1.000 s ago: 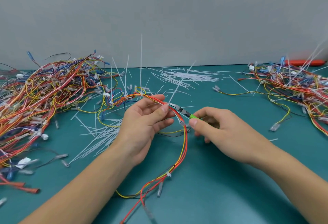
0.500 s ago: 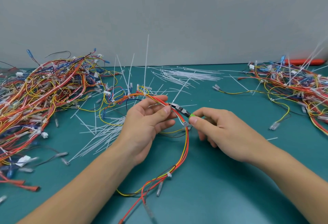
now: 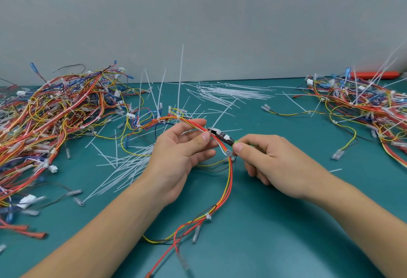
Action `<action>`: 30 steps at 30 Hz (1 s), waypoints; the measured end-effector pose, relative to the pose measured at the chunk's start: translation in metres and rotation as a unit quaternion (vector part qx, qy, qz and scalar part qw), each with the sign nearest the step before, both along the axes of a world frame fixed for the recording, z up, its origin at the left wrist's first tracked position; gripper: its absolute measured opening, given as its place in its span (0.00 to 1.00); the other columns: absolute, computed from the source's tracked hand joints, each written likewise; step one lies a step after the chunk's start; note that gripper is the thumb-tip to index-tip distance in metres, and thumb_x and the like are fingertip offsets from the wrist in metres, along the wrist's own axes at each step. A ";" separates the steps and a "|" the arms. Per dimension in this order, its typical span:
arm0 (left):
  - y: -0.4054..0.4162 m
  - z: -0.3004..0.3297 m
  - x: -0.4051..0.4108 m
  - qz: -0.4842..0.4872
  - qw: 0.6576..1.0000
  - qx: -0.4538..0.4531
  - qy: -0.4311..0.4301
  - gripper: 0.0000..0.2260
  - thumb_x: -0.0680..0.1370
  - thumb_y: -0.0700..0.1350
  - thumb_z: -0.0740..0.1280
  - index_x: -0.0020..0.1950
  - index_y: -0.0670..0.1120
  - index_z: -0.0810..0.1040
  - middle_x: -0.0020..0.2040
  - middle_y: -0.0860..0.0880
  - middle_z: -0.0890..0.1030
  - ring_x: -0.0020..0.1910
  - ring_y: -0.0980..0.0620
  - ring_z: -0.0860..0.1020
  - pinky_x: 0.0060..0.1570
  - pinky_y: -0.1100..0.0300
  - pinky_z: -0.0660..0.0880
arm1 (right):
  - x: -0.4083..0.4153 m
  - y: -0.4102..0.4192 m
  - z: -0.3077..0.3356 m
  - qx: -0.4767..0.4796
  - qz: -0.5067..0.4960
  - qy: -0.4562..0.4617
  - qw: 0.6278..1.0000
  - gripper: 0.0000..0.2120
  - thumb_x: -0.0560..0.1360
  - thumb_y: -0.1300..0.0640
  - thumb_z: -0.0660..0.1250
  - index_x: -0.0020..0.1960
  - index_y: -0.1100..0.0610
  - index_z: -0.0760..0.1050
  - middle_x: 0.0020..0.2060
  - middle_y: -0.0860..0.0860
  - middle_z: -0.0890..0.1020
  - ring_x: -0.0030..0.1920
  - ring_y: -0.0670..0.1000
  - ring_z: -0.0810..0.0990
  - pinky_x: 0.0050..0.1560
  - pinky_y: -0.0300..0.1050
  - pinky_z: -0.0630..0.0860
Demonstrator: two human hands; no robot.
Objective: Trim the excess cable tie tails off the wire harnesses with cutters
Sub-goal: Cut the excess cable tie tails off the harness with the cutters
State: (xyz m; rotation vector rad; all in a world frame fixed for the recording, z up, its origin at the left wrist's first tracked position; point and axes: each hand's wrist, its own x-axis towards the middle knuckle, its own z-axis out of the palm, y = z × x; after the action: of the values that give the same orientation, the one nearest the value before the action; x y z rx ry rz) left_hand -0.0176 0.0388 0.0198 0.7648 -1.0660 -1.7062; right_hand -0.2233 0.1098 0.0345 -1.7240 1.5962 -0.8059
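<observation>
Red-orange harness (image 3: 229, 174) pinched in left hand (image 3: 178, 156) | right hand (image 3: 271, 156) clamped on cutters (image 3: 222, 137) | advice: blades flush against tie head, clear of wires

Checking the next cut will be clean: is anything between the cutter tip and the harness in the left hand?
Nothing visible. The cutters, gripped by the right hand, have their tip right at the wire harness beside the left hand's thumb. That thumb sits very close to the tip. No tie tail is discernible at the tip.
</observation>
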 end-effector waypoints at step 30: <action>0.017 -0.002 -0.007 -0.044 0.937 -0.150 -0.313 0.10 0.80 0.48 0.71 0.41 0.45 0.86 0.36 0.47 0.86 0.21 0.52 0.71 0.21 0.66 0.63 | 0.005 -0.004 -0.014 -0.005 -0.016 -0.178 0.984 0.07 0.76 0.53 0.77 0.48 0.46 0.79 0.36 0.50 0.83 0.32 0.47 0.76 0.37 0.44 0.75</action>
State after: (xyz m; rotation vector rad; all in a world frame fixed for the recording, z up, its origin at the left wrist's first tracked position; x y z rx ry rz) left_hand -0.0248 0.0561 0.0175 1.1029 -1.7720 -1.3414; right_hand -0.2178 0.1060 0.0208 -1.4649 1.3799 -1.0720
